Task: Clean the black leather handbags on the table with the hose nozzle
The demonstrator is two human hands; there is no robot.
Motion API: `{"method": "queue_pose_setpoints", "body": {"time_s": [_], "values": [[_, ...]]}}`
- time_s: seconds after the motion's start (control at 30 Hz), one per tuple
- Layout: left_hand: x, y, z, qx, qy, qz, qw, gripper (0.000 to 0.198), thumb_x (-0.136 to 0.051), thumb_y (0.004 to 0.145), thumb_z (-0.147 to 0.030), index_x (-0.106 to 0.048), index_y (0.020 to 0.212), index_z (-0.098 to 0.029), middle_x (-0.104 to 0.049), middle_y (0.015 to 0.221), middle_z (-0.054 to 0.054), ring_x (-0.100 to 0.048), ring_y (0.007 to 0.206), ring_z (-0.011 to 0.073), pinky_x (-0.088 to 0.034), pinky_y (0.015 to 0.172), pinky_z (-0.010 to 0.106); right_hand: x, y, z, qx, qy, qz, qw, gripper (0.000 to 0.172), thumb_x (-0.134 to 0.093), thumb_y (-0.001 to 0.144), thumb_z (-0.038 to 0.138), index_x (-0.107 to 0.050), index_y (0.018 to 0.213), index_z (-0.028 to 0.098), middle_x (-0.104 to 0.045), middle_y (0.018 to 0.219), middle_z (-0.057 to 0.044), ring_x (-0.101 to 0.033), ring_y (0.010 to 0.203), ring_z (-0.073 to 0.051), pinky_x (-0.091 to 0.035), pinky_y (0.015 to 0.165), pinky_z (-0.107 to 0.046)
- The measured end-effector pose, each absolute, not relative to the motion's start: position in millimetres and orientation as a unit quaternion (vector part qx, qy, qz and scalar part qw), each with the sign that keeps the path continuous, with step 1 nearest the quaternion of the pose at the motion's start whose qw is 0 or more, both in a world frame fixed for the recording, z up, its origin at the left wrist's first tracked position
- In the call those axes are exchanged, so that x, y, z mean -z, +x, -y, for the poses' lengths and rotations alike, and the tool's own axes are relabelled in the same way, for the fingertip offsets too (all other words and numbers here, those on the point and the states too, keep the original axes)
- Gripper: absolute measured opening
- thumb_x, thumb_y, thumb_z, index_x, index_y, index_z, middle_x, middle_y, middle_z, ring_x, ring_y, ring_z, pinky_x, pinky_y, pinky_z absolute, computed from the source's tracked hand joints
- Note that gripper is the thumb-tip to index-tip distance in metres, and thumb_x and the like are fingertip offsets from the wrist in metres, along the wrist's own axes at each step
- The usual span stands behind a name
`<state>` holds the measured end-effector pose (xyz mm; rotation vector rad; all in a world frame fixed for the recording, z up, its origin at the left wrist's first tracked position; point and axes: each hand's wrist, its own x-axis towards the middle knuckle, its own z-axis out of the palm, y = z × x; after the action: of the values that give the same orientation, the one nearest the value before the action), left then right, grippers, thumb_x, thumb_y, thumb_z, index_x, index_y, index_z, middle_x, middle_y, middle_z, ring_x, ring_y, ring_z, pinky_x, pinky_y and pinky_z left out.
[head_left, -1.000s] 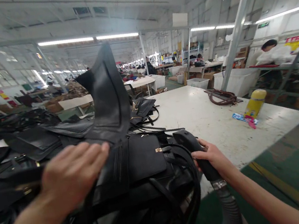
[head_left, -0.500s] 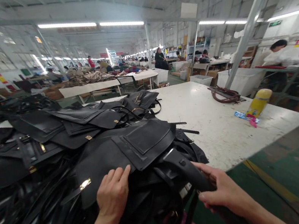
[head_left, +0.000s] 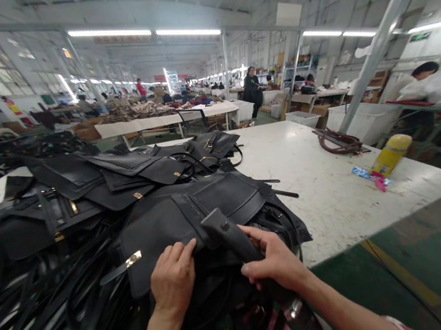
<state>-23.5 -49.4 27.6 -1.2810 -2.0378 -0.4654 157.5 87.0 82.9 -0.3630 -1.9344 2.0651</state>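
Your right hand (head_left: 269, 259) grips a hose nozzle (head_left: 232, 236); your left hand (head_left: 173, 278) pinches the black flap bag (head_left: 157, 227) near left on the table (head_left: 315, 194). The bag looks floppy; hold its near edge.

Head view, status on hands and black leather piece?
Left hand on black leather piece's near edge. Right hand gripping black nozzle. Loose straps heaped left.

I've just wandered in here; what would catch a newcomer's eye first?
Most likely the heap of black bags, sprawled over the left side of the white table and dotted with gold clasps. Next, at the near edge, comes the black nozzle in the person's right grip, its tip at the nearest bag. Toward the table's right end, the yellow bottle stands out brightly.
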Motion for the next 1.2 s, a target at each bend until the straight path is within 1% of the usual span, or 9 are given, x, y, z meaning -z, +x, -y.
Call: {"method": "queue_pose_setpoints", "body": {"time_s": [0.13, 0.2, 0.33, 0.43, 0.5, 0.7, 0.87, 1.1, 1.2], "values": [[-26, -10, 54, 0.353, -0.462, 0.766, 0.272, 0.029, -0.051, 0.077, -0.019, -0.059, 0.104, -0.019, -0.058, 0.081, 0.005, -0.053, 0.079, 0.0181, -0.042, 0.076, 0.031, -87, 171, -101, -0.698, -0.154, 0.676, 0.180, 0.070, -0.064, 0.060, 0.010, -0.042, 0.125, 0.025, -0.062, 0.079, 0.001, -0.052, 0.043, -0.007, -0.045, 0.037, -0.018], [-24, 5, 57, 0.466, -0.415, 0.757, 0.194, 0.026, -0.057, 0.073, -0.025, -0.062, 0.099, -0.021, -0.061, 0.082, 0.004, -0.056, 0.077, 0.0179, -0.044, 0.076, 0.030, -84, 181, -106, -0.696, -0.169, 0.677, 0.171, 0.070, -0.064, 0.060, 0.009, -0.042, 0.125, 0.025, -0.062, 0.082, 0.000, -0.052, 0.043, -0.007, -0.045, 0.036, -0.018], [-21, 35, 51, 0.633, -0.234, 0.729, -0.112, 0.031, -0.065, 0.066, -0.035, -0.065, 0.093, -0.020, -0.067, 0.080, 0.006, -0.062, 0.074, 0.0211, -0.048, 0.066, 0.030, -74, 193, -106, -0.706, -0.176, 0.669, 0.153, 0.070, -0.063, 0.059, 0.007, -0.043, 0.124, 0.025, -0.063, 0.083, 0.000, -0.053, 0.045, -0.008, -0.044, 0.037, -0.017], [-25, 47, 36, 0.738, -0.126, 0.586, -0.309, 0.038, -0.064, 0.067, -0.037, -0.063, 0.096, -0.014, -0.066, 0.095, 0.012, -0.061, 0.088, 0.0246, -0.048, 0.076, 0.034, -70, 196, -102, -0.719, -0.167, 0.662, 0.132, 0.070, -0.063, 0.057, 0.006, -0.045, 0.122, 0.025, -0.063, 0.084, 0.001, -0.053, 0.046, -0.008, -0.045, 0.039, -0.016], [-27, 49, 24, 0.785, -0.078, 0.481, -0.382, 0.034, -0.061, 0.070, -0.036, -0.063, 0.095, -0.012, -0.064, 0.101, 0.014, -0.060, 0.093, 0.0243, -0.047, 0.079, 0.036, -68, 197, -99, -0.722, -0.164, 0.663, 0.110, 0.071, -0.062, 0.057, 0.005, -0.044, 0.123, 0.024, -0.063, 0.081, 0.002, -0.052, 0.044, -0.007, -0.044, 0.038, -0.015], [-26, 49, 2, 0.825, 0.035, 0.412, -0.384, 0.016, -0.060, 0.072, -0.027, -0.062, 0.080, -0.014, -0.067, 0.082, 0.006, -0.062, 0.074, 0.0166, -0.047, 0.067, 0.029, -59, 195, -94, -0.724, -0.159, 0.665, 0.089, 0.070, -0.062, 0.055, 0.004, -0.047, 0.121, 0.023, -0.063, 0.073, 0.003, -0.048, 0.042, -0.005, -0.040, 0.038, -0.014], [-27, 49, -3, 0.828, 0.054, 0.416, -0.372, 0.018, -0.060, 0.072, -0.031, -0.061, 0.079, -0.015, -0.067, 0.079, 0.005, -0.062, 0.071, 0.0166, -0.045, 0.066, 0.029, -57, 185, -88, -0.741, -0.146, 0.646, 0.108, 0.071, -0.062, 0.055, 0.003, -0.046, 0.121, 0.023, -0.062, 0.070, 0.003, -0.050, 0.041, -0.006, -0.041, 0.037, -0.015], [-33, 50, -8, 0.797, 0.052, 0.461, -0.386, 0.033, -0.049, 0.078, -0.040, -0.063, 0.086, -0.011, -0.067, 0.088, 0.011, -0.062, 0.086, 0.0201, -0.039, 0.059, 0.026, -68, 195, -99, -0.746, -0.172, 0.620, 0.173, 0.070, -0.062, 0.058, 0.008, -0.042, 0.124, 0.022, -0.059, 0.064, 0.004, -0.050, 0.041, -0.008, -0.044, 0.037, -0.018], [-31, 51, -11, 0.803, 0.061, 0.458, -0.376, 0.029, -0.049, 0.078, -0.037, -0.063, 0.082, -0.011, -0.067, 0.079, 0.008, -0.063, 0.073, 0.0168, -0.040, 0.057, 0.025, -67, 202, -99, -0.732, -0.174, 0.645, 0.131, 0.070, -0.062, 0.056, 0.006, -0.045, 0.122, 0.023, -0.061, 0.072, 0.003, -0.049, 0.042, -0.007, -0.041, 0.037, -0.016]]}}
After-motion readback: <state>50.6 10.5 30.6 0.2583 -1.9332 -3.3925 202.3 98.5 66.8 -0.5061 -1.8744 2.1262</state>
